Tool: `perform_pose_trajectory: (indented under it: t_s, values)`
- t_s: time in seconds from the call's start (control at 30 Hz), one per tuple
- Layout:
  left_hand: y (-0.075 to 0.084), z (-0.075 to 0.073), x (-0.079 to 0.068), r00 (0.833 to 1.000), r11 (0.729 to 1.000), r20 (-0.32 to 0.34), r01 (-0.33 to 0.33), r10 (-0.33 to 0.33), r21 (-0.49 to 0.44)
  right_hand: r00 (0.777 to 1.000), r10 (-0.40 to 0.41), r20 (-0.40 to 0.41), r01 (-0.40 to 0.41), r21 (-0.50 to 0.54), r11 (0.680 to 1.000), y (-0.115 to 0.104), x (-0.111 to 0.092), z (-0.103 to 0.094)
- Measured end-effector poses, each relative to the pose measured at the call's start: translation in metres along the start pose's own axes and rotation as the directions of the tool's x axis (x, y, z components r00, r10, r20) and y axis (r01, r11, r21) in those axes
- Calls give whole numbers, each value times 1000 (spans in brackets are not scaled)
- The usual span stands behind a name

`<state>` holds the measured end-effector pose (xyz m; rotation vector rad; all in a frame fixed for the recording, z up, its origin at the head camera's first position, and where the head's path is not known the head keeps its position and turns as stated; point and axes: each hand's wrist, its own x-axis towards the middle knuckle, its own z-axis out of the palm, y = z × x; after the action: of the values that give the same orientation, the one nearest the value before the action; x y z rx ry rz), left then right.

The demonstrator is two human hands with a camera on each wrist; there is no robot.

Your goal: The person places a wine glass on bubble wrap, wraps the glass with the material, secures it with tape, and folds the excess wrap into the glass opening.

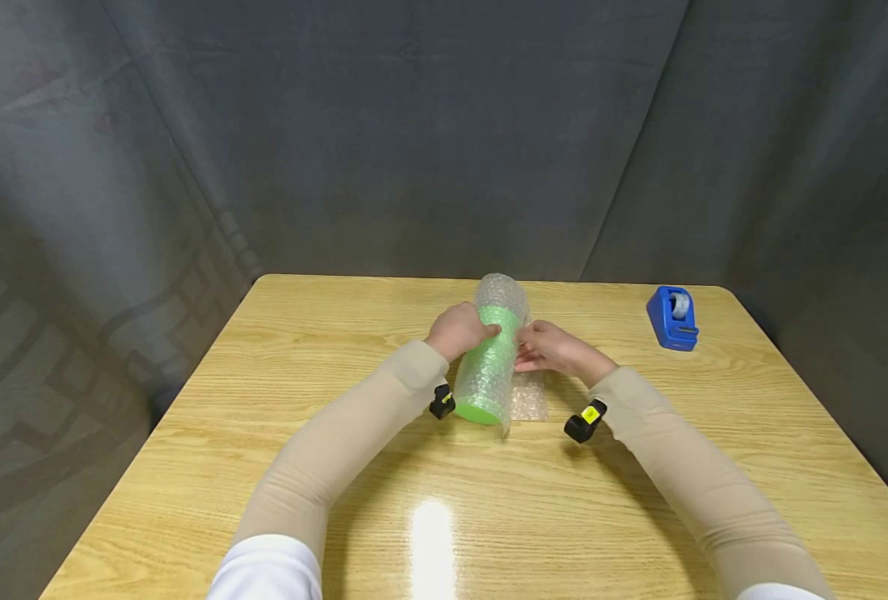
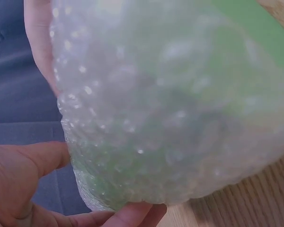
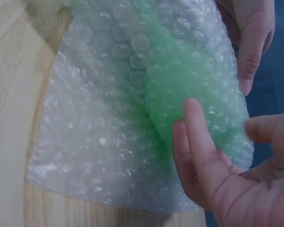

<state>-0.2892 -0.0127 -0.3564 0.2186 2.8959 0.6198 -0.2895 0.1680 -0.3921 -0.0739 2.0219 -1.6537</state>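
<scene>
A green cylinder [image 1: 481,410], rolled in clear bubble wrap [image 1: 502,292], lies on the table pointing away from me. My left hand [image 1: 461,330] grips the roll from the left, its thumb on top. On the right side, my right hand [image 1: 556,347] touches the bubble wrap with fairly straight fingers. The right wrist view shows those fingers [image 3: 201,146] against the wrap and the thumb apart from them at its edge. A flat flap of wrap [image 1: 529,397] extends to the right on the tabletop. In the left wrist view, the wrap [image 2: 128,109] hides most of the cylinder.
A blue tape dispenser [image 1: 672,318] with a roll of clear tape stands at the back right of the wooden table [image 1: 323,333]. Dark grey curtains [image 1: 428,142] hang behind the table and at its sides.
</scene>
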Motion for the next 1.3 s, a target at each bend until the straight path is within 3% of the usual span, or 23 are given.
perform_pose_trajectory:
  t_s: [0.57, 0.67, 0.73, 0.83, 0.93, 1.07, 1.13, 1.3]
  values:
    - [1, -1, -1, 1000, 1000, 21, 14, -14, -6, 999, 18, 33, -18, 3, 1000, 2, 4, 3]
    - [-2, -2, -1, 999, 998, 37, 17, -15, -57, 1000, 13, 28, -13, 1, 1000, 2, 5, 3]
    - [-6, -4, -2, 998, 990, 61, 21, -12, -140, 1000, 10, 27, -10, -1, 1000, 2, 6, 4]
    - [-14, -7, -2, 994, 944, 112, 39, -3, -327, 1000, 10, 24, -10, 2, 1000, 3, 6, 4]
    - [-23, -10, 0, 984, 837, 178, 94, 4, -540, 1000, 18, 17, -18, 3, 1000, 3, 6, 4]
    - [-33, -10, 5, 965, 715, 263, 188, -5, -673, 1000, 27, 15, -27, 0, 1000, 4, 5, 3]
    - [-37, -10, 7, 959, 696, 283, 214, -16, -685, 999, 29, 15, -29, 1, 1000, 4, 5, 3]
    - [-39, -9, 9, 950, 691, 311, 248, -36, -679, 1000, 24, 14, -24, 9, 1000, 3, 4, 2]
